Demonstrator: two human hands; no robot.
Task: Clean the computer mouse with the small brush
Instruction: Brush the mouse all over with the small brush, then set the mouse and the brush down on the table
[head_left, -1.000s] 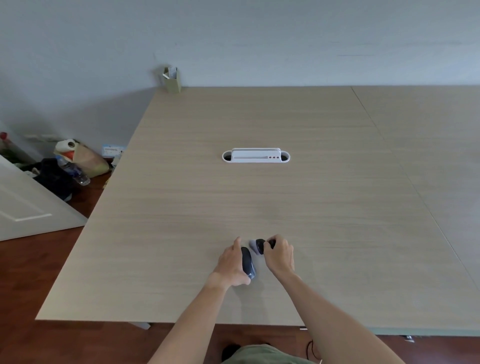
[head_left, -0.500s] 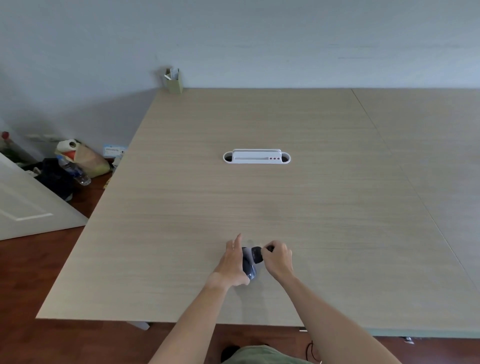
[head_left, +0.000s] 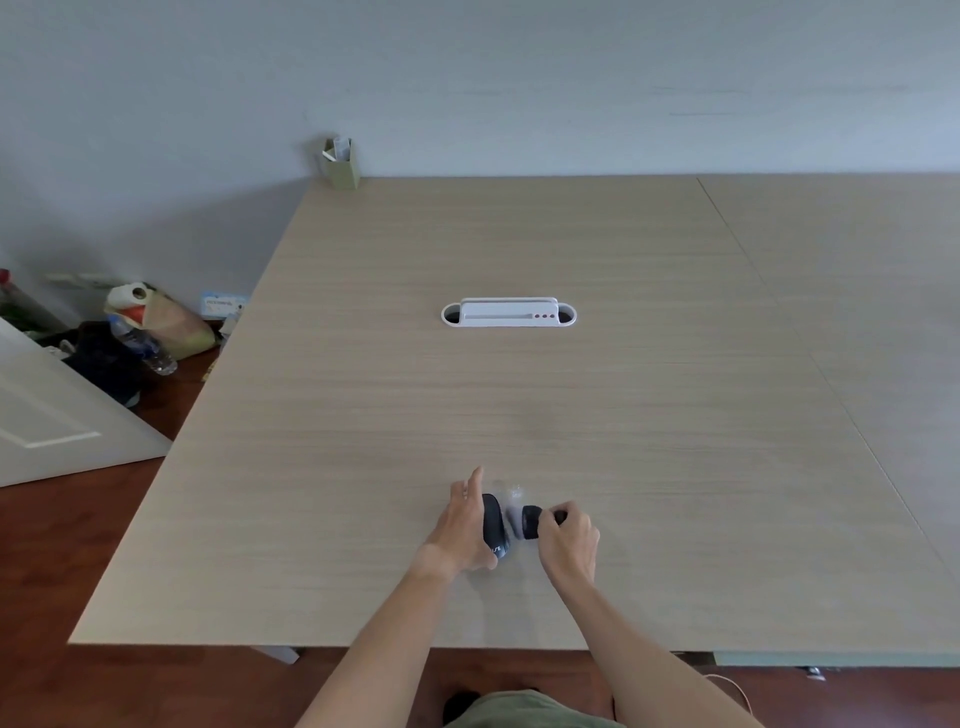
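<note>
A black computer mouse (head_left: 493, 525) stands tipped on its side on the wooden table (head_left: 519, 405), near the front edge. My left hand (head_left: 462, 525) grips it from the left, index finger stretched forward. My right hand (head_left: 569, 538) holds a small black brush (head_left: 531, 521) with pale bristles pointing left at the mouse's side. The bristle tip sits a small gap from the mouse; contact is unclear.
A white cable port (head_left: 508, 313) is set into the table's middle. A green pen holder (head_left: 342, 163) stands at the far left corner. Bags and a water bottle (head_left: 143, 343) lie on the floor left of the table, beside a white door (head_left: 47, 415).
The brush moved left against the mouse half a second ago and now sits back to the right. My left hand keeps the mouse in place.
</note>
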